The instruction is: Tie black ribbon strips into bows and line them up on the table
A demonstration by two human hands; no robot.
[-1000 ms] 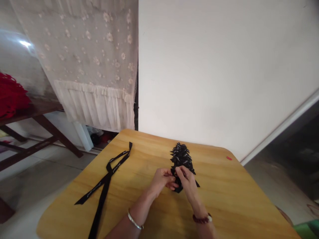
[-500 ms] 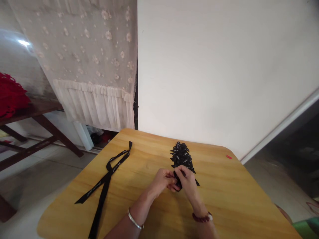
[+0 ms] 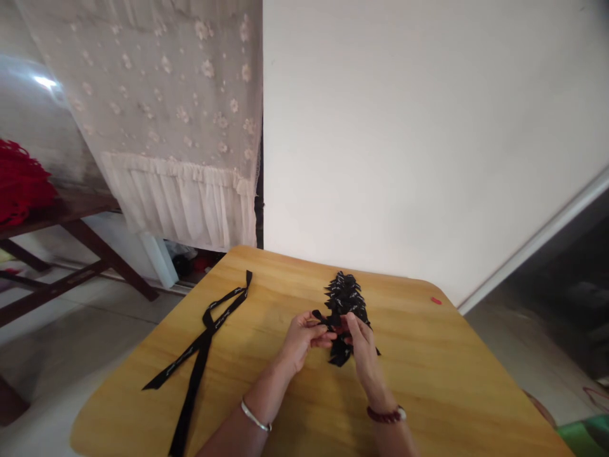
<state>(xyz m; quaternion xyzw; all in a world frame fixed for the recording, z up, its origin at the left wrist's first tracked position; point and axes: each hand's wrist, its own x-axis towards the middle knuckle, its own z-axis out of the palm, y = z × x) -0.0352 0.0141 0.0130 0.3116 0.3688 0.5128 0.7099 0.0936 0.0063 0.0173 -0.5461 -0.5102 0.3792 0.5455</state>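
Between my two hands is a black ribbon bow (image 3: 339, 350) with pale lettering, its tails hanging down toward the table. My left hand (image 3: 304, 339), with a silver bangle on its wrist, pinches a loop on the bow's left side. On the other side, my right hand (image 3: 360, 343), wearing a dark red beaded bracelet, has its thumb and fingers closed on the bow, partly hiding it. Just beyond my hands lies a row of similar black bows (image 3: 345, 293), overlapping one another. Loose black printed ribbons (image 3: 208, 333) lie crossed on the left of the table.
The wooden table (image 3: 451, 393) has rounded corners and stands against a white wall panel (image 3: 419, 139). A small red piece (image 3: 436, 300) lies near its right edge. At left hang a lace curtain (image 3: 185, 127) and a dark bench (image 3: 85, 212) carrying a red heap (image 3: 23, 184).
My hands have drawn slightly apart, and the bow shows its loops and hanging tails where it was bunched between my fingers. The row and loose ribbons have stayed put.
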